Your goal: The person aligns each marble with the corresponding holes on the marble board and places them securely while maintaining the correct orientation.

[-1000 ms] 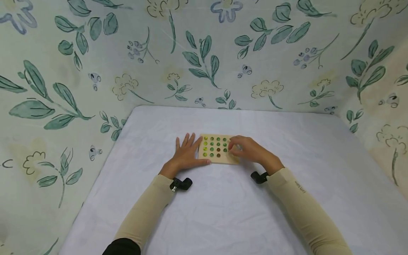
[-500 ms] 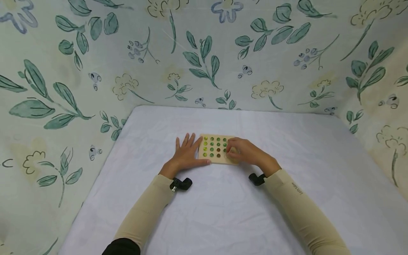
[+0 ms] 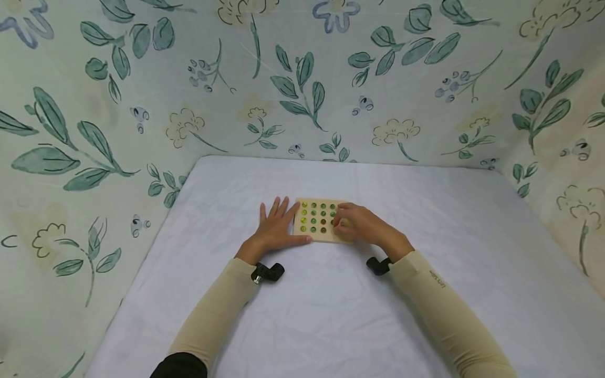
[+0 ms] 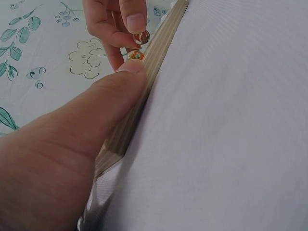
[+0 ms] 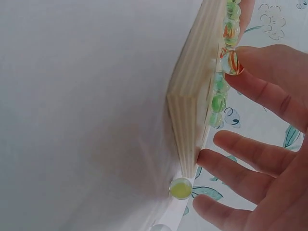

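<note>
A thin, pale wooden board (image 3: 326,238) lies on the white cloth, with rows of glass marbles in yellow, green and reddish brown. My left hand (image 3: 274,229) rests at its left edge with fingers spread, the thumb along the near edge. Over the board's right part, thumb and forefinger of my right hand (image 3: 363,224) pinch a clear marble with red-orange swirls (image 5: 232,62), close over the board's face. In the left wrist view an orange and green marble (image 4: 134,55) sits just beyond my left thumb tip. My right hand hides the board's right end in the head view.
In the right wrist view a yellow marble (image 5: 181,188) lies off the board, past its edge. Part of another clear marble (image 5: 160,227) shows at the bottom. White cloth (image 3: 302,304) covers the table; a floral backdrop (image 3: 302,79) rises behind and at both sides.
My right hand has shifted a little left over the board, covering more of its right side. The left hand and the board stay in place.
</note>
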### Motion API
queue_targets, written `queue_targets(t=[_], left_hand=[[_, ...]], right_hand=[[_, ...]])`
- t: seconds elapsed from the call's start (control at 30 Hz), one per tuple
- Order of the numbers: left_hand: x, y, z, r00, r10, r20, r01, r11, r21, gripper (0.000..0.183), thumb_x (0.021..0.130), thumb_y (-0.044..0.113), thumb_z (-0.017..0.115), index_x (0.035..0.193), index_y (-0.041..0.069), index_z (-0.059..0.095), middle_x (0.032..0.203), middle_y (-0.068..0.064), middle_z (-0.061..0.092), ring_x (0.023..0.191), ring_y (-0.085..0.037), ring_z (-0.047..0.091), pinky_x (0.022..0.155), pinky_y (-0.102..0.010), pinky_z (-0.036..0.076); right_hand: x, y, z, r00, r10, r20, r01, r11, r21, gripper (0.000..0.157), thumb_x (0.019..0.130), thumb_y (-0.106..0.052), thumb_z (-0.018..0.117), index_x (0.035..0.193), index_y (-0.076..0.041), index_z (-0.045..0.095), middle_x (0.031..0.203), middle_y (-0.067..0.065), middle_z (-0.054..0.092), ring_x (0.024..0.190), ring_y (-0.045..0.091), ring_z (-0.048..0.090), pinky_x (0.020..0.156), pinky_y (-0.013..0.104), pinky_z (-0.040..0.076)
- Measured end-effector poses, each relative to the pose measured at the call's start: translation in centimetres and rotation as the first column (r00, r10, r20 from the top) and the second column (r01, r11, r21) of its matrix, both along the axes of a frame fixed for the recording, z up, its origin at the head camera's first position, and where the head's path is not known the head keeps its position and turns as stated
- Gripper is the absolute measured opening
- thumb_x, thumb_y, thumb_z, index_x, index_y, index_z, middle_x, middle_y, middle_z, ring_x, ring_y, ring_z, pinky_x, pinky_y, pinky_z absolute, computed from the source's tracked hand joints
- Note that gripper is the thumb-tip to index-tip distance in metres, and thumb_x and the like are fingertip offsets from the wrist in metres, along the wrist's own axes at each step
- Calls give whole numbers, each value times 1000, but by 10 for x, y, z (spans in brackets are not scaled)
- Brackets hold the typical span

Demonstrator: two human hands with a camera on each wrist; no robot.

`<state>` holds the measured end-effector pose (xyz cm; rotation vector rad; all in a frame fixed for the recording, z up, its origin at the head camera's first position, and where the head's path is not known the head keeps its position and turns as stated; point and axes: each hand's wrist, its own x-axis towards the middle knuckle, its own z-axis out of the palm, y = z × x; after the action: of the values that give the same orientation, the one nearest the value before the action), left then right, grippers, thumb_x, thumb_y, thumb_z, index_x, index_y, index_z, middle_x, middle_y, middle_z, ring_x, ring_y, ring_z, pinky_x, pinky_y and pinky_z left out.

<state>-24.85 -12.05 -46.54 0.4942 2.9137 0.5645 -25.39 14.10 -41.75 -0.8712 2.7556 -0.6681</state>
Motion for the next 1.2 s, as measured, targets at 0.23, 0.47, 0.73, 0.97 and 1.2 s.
queue_targets(t=[0.23, 0.47, 0.73, 0.97, 1.2], left_hand=[[0, 0, 0, 1000, -5, 3, 5, 1000, 6, 113, 71, 84, 53, 157, 25, 11, 162, -9, -1, 147, -29, -12, 110, -57, -17], [0, -1, 0, 1000, -3, 5, 3, 1000, -3, 113, 70, 85, 53, 157, 25, 11, 162, -8, -1, 147, -28, -12, 110, -57, -17], [-1, -1, -1, 1000, -2, 2, 2, 1000, -3, 113, 70, 85, 52, 157, 26, 11, 162, -8, -1, 147, -28, -12, 110, -56, -18], [-1, -1, -2, 1000, -2, 2, 2, 1000, 3, 113, 70, 85, 53, 157, 25, 11, 162, -8, -1, 147, -28, -12, 110, -56, -19], [-1, 0, -2, 1000, 0, 0, 0, 1000, -3, 113, 70, 84, 53, 157, 25, 11, 162, -8, -1, 147, -28, -12, 110, -56, -18]], right_hand=[[2, -3, 1, 1000, -9, 15, 9, 1000, 11, 6, 90, -17, 68, 94, -14, 70, 136, 16, 52, 129, 32, 46, 106, 47, 38], [2, -3, 0, 1000, -11, 14, 11, 1000, 22, 6, 90, -20, 69, 93, -15, 70, 138, 17, 51, 130, 34, 44, 106, 48, 38], [1, -3, 1, 1000, -14, 2, 14, 999, 35, 8, 91, -21, 67, 95, -15, 71, 135, 14, 53, 128, 31, 46, 106, 47, 38], [2, -2, 2, 1000, -17, 9, 17, 999, 32, 8, 91, -22, 67, 95, -15, 70, 136, 15, 52, 129, 32, 46, 106, 47, 38], [2, 0, 2, 1000, -5, 14, 4, 1000, 6, 8, 91, -21, 67, 96, -15, 70, 136, 15, 53, 130, 32, 45, 107, 48, 37]])
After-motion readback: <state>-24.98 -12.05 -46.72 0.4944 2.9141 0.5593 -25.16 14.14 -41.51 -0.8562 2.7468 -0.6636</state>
